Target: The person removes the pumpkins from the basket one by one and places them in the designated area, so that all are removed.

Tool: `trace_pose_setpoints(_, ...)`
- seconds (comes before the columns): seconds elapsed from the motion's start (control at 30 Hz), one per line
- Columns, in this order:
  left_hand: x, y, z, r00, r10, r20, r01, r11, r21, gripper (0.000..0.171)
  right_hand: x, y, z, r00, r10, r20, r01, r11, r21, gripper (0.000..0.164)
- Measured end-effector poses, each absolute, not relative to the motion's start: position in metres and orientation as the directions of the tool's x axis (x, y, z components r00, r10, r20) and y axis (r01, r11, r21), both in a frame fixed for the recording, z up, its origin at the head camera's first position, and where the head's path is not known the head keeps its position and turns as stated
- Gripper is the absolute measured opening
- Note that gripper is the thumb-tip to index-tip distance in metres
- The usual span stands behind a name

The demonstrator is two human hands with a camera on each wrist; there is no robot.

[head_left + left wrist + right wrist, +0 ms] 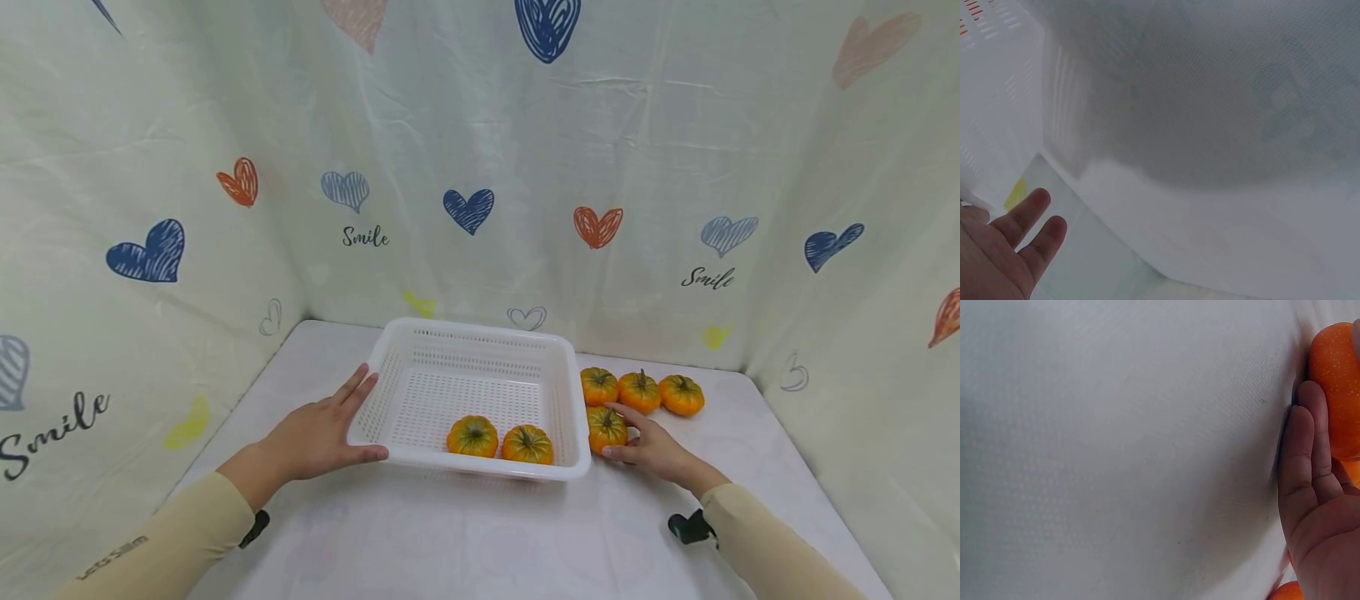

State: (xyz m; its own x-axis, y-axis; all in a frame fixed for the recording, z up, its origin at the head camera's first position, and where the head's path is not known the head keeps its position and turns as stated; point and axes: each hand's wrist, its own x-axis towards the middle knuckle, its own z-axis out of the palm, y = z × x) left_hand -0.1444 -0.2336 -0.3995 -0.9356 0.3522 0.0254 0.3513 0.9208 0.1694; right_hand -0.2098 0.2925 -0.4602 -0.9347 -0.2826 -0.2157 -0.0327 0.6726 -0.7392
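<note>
A white perforated plastic basket (450, 458) stands mid-table, with one small orange pumpkin (472, 437) and another pumpkin (528, 445) along its front side. My left hand (322, 429) rests at the basket's left front corner, fingers spread along the left rim and thumb at the front rim. In the left wrist view, two fingers (1044, 244) of it stick out straight. To the right of the basket, my right hand (656, 448) grips a third pumpkin (604, 427) between thumb and fingers. At the right wrist view's edge, that pumpkin (1338, 394) sits against the fingers, low over the table.
Behind the right hand, a row of pumpkins stands on the white table (450, 542): a left one (598, 385), a middle one (638, 392) and a right one (682, 395). A heart-printed curtain (480, 150) encloses the back and sides.
</note>
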Motion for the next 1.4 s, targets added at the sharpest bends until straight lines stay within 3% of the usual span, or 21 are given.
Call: trace_pose_setpoints(1.4, -0.1437, -0.2328, -0.3950, -0.934, 0.356, 0.022, 0.355, 0.921, 0.163, 0.118, -0.2081, 0.2920, -0.4611, -0.938, -0.274, -0.211, -0.043, 0.698, -0.715, 0.090)
